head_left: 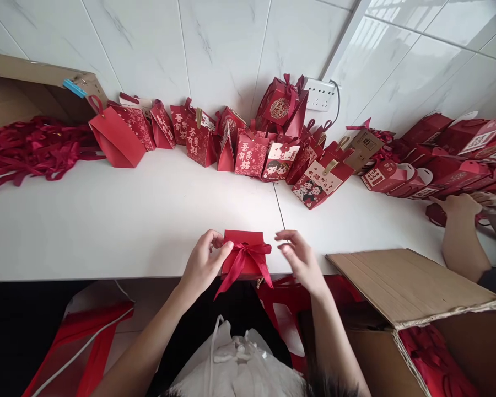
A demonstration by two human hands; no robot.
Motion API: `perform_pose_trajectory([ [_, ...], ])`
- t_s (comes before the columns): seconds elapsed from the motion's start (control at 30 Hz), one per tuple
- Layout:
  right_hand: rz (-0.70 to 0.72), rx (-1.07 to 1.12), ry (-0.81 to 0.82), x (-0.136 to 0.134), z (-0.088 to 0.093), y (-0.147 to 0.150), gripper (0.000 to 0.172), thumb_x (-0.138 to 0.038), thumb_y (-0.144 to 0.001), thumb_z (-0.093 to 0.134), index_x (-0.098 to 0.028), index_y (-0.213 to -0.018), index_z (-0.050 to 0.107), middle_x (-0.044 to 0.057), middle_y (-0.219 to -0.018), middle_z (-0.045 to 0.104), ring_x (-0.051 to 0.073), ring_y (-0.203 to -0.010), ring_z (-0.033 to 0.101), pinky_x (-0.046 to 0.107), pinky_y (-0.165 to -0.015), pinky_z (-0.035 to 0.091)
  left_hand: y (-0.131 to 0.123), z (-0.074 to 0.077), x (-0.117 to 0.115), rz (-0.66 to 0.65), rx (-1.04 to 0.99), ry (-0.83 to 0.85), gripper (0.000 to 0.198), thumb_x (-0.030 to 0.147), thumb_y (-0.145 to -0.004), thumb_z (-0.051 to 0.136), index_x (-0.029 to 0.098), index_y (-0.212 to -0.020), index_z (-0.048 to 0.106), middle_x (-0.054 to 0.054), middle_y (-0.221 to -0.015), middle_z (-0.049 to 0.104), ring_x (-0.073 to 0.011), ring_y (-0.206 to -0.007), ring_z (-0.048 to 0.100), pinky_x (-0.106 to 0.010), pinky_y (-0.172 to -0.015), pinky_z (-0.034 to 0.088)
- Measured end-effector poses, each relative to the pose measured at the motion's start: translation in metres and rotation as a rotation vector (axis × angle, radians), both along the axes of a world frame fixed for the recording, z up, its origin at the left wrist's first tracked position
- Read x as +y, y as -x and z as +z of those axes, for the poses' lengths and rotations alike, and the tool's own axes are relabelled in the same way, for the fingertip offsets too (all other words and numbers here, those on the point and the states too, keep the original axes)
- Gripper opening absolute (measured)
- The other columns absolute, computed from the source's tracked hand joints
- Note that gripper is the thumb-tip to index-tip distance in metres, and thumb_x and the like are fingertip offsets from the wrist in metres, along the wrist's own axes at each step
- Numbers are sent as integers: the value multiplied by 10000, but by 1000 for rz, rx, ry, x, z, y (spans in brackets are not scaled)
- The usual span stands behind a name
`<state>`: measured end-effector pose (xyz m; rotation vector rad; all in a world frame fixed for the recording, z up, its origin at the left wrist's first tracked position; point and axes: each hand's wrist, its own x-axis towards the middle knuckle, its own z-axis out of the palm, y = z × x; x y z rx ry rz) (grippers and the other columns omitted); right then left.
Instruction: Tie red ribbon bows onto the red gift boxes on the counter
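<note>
While the bow-tied red box (251, 268) sits between both hands at the table (149, 220) edge, the left hand (204, 260)'s nearer, thumb overlapping it, can't tell if gripping; right hand (301, 260)'s open, just off it.

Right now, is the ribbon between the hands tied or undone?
Tied in a bow: the ribbon shows a central knot with two tails hanging from it. Cannot tell how tight.

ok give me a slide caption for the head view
Left hand at a bow-tied red gift box, right hand open beside it
</note>
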<state>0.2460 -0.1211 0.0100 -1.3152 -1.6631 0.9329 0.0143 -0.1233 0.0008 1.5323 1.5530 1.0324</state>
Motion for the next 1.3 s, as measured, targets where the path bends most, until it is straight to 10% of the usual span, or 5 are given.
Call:
perform_pose_trajectory([
  [0.37,376,-17,167,-1,-21,16,1089,-419,-694,759,-317,-1486,18,146,-1482,259,290,-1333,356,487,-988,460,-11,-2,-5,2,-203,13,262,361,-851,494,208,-652,420,47,-588,426,-109,-549,438,-225,-540,376],
  [0.7,191,-19,-164,-9,-27,31,1082,-387,-693,771,-331,-1487,38,142,-1458,299,297,-1332,349,400,-896,527,-26,-7,-23,-30,334,-952,112,223,-807,590,300,-754,653,36,-528,452,-133,-553,480,-340,-759,477],
  [0.97,87,-37,-275,-24,-14,21,1026,-405,-708,755,-351,-1475,76,117,-1461,319,298,-1348,329,455,-977,472,-29,11,-28,-145,426,-1212,255,86,-765,604,317,-852,666,48,-536,459,-107,-564,467,-296,-696,420],
  [1.1,52,-37,-317,-31,-12,15,1017,-399,-702,760,-343,-1472,98,129,-1446,332,306,-1337,353,447,-943,496,-39,14,-32,-168,162,-1103,176,133,-773,636,303,-815,651,40,-566,455,-116,-590,471,-279,-641,438],
  [1.3,-185,108,-311,-47,-11,2,1014,-515,-673,748,-331,-1455,130,132,-1453,322,312,-1336,367,468,-1010,439,-45,-9,-6,149,-380,-235,177,379,-876,487,212,-829,525,10,-702,533,-130,-647,549,-287,-644,492],
])
